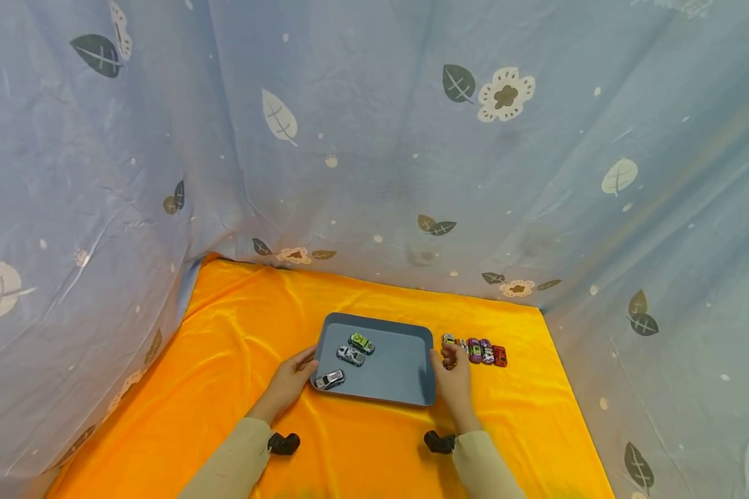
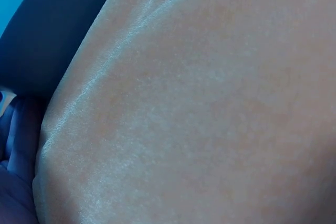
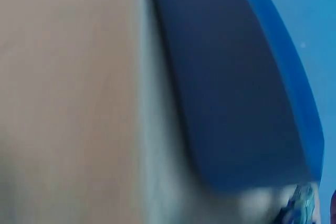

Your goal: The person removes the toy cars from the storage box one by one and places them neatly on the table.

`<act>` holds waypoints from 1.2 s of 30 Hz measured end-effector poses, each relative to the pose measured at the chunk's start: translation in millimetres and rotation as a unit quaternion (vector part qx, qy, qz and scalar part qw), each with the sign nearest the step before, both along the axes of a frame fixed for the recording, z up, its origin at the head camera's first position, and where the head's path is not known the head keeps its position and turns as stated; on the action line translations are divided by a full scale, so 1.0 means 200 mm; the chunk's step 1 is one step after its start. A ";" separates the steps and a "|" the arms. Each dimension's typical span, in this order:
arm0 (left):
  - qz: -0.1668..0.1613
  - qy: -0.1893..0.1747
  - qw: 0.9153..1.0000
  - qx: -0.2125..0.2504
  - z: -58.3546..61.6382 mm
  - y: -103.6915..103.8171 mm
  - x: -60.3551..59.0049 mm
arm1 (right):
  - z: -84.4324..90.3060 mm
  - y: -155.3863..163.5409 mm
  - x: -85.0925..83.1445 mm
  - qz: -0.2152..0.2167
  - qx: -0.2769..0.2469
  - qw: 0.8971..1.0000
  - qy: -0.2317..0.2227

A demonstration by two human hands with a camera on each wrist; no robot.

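Grey tray (image 1: 399, 378) sits mid orange cloth (image 1: 237, 346) on worktop; stiff, light, likely slick plastic, best held at side rims. Left hand (image 1: 295, 378) grips 9 o'clock rim; right hand (image 1: 452, 374) at 3 o'clock rim, fingers curled, hold unclear. Tray holds three toy cars (image 1: 351, 355); more cars (image 1: 483, 352) lined up at 3 o'clock.

You see a grey-blue tray (image 1: 406, 388) on an orange cloth (image 1: 237, 333). Your backdrop sheet (image 1: 374, 138) is pale blue, patterned with leaves and flowers.
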State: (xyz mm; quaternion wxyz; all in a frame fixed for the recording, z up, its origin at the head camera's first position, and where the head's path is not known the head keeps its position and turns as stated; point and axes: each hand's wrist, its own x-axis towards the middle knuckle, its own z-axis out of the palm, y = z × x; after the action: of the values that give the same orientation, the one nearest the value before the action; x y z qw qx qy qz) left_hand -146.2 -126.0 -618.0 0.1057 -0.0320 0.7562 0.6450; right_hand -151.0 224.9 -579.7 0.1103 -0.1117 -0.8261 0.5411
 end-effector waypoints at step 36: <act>-0.004 -0.005 1.000 0.009 -0.02 0.00 -0.01 | -0.07 -0.56 -0.21 0.131 -0.091 0.973 -0.165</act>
State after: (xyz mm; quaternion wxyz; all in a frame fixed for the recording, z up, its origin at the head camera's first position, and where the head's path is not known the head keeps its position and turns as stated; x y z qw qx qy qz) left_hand -147.4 -126.3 -621.5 0.1125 -0.0313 0.7499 0.6511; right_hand -193.3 112.5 -593.7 -0.1101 -0.1000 -0.7876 0.5979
